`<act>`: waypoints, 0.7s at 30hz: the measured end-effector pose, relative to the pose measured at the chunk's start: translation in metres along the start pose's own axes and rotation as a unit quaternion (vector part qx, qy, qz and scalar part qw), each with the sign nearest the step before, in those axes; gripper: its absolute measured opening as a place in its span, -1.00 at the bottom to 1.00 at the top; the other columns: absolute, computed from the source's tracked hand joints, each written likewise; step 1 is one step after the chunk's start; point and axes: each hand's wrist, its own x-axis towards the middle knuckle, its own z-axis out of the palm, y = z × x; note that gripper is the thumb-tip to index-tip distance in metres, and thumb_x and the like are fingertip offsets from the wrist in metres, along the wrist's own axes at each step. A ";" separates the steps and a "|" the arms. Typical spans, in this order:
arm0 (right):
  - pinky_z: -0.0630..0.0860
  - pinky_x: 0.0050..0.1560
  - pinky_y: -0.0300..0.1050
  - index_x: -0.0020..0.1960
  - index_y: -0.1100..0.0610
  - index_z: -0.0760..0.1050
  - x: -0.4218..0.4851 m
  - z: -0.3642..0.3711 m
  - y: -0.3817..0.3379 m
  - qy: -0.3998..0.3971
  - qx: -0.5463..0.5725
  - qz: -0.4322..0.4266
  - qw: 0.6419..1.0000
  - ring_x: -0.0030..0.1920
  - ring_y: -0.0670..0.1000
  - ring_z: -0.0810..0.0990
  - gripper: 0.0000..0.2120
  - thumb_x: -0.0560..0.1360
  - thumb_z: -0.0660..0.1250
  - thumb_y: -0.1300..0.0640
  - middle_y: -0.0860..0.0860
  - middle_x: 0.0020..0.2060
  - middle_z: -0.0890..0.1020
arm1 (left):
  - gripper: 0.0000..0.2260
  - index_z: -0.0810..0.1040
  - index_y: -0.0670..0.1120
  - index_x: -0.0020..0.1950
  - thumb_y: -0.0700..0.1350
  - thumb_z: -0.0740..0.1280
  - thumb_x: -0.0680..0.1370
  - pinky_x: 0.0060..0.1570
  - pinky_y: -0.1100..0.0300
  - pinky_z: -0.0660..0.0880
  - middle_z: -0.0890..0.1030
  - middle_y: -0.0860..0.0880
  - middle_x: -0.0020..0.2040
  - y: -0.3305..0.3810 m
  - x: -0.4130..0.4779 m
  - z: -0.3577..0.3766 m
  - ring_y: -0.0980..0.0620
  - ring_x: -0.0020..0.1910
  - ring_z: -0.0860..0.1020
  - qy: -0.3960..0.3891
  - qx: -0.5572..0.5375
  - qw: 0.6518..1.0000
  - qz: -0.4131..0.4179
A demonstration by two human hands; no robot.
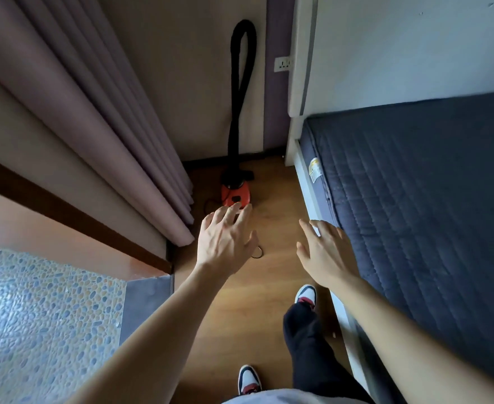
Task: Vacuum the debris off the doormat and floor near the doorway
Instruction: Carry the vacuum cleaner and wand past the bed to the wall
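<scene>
I log one small red canister vacuum cleaner (235,196) on the brown wood-plank floor (272,193), in the far corner between the mauve pleated curtain (94,126) and the dark-blue quilted mattress (414,185). Its body lies lengthwise away from me, hose end toward the wall. One black ribbed hose (241,83) stands upright there in a tall, narrow loop. Two hands reach out: left hand (225,240) with fingers spread, gripping nothing, tips overlapping the vacuum's near end — contact I cannot tell. Right hand (324,252) likewise spread and empty, beside the mattress edge.
</scene>
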 end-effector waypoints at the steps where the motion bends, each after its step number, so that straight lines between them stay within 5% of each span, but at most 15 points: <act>1: 0.54 0.16 0.24 0.28 0.18 0.62 0.015 0.000 0.009 0.006 0.000 -0.003 1.000 0.05 0.22 0.68 -0.53 0.39 0.57 0.13 0.17 0.08 0.68 | -0.49 0.44 0.00 0.43 0.17 0.22 0.52 0.22 -0.09 0.45 0.51 -0.04 0.38 0.005 0.016 0.002 -0.10 0.31 0.48 0.002 -0.001 1.000 -0.005; 8: 0.50 0.29 0.21 0.41 0.12 0.53 0.106 -0.014 0.089 -0.038 -0.011 -0.013 0.999 0.24 0.18 0.61 -0.54 0.56 0.37 -0.02 0.14 0.25 0.64 | -0.46 0.47 0.02 0.43 0.19 0.13 0.51 0.27 -0.04 0.42 0.52 0.00 0.38 0.058 0.118 0.007 -0.07 0.33 0.48 -0.004 0.004 0.999 -0.048; 14: 0.53 0.22 0.18 0.40 0.11 0.51 0.174 -0.016 0.142 -0.068 -0.022 -0.021 0.997 0.19 0.16 0.62 -0.53 0.57 0.22 -0.07 0.09 0.21 0.65 | -0.47 0.49 0.01 0.42 0.18 0.15 0.50 0.24 -0.04 0.46 0.54 -0.02 0.36 0.090 0.184 0.016 -0.08 0.31 0.50 -0.003 0.007 0.998 -0.065; 21: 0.57 0.20 0.17 0.40 0.12 0.54 0.225 -0.004 0.162 -0.090 -0.016 -0.022 0.996 0.18 0.18 0.64 -0.52 0.54 0.35 -0.04 0.12 0.21 0.66 | -0.45 0.41 0.05 0.48 0.21 0.10 0.53 0.32 -0.07 0.42 0.48 0.01 0.42 0.094 0.242 0.029 -0.06 0.39 0.43 -0.038 0.006 0.996 -0.077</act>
